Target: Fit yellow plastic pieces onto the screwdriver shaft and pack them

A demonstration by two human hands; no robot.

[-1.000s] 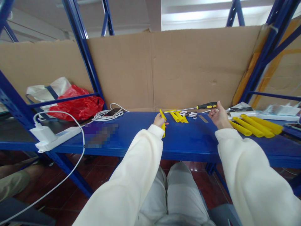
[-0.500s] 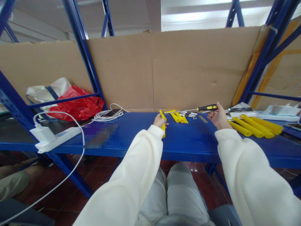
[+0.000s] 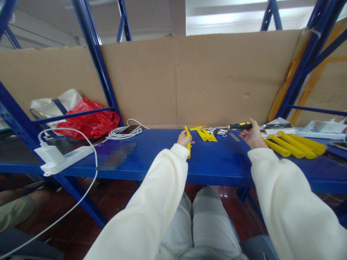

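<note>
My left hand (image 3: 183,138) is closed round a yellow plastic tube (image 3: 187,136), held tilted over the blue shelf (image 3: 162,155). My right hand (image 3: 252,136) grips the black-and-yellow handle of a screwdriver (image 3: 240,125), whose thin shaft points left, low above the shelf. Between my hands lie a few short yellow tubes (image 3: 206,135) and some small silver metal parts (image 3: 218,131). Both arms are in white sleeves.
Several long yellow tubes (image 3: 295,143) lie right of my right hand. A coiled white cable with a phone (image 3: 126,131), a red bag (image 3: 89,121) and a white power strip (image 3: 65,157) sit at the left. Cardboard (image 3: 189,79) backs the shelf. Another person's leg (image 3: 16,209) shows lower left.
My right hand has lowered the screwdriver slightly toward the shelf. My left hand and its tube have stayed in place.
</note>
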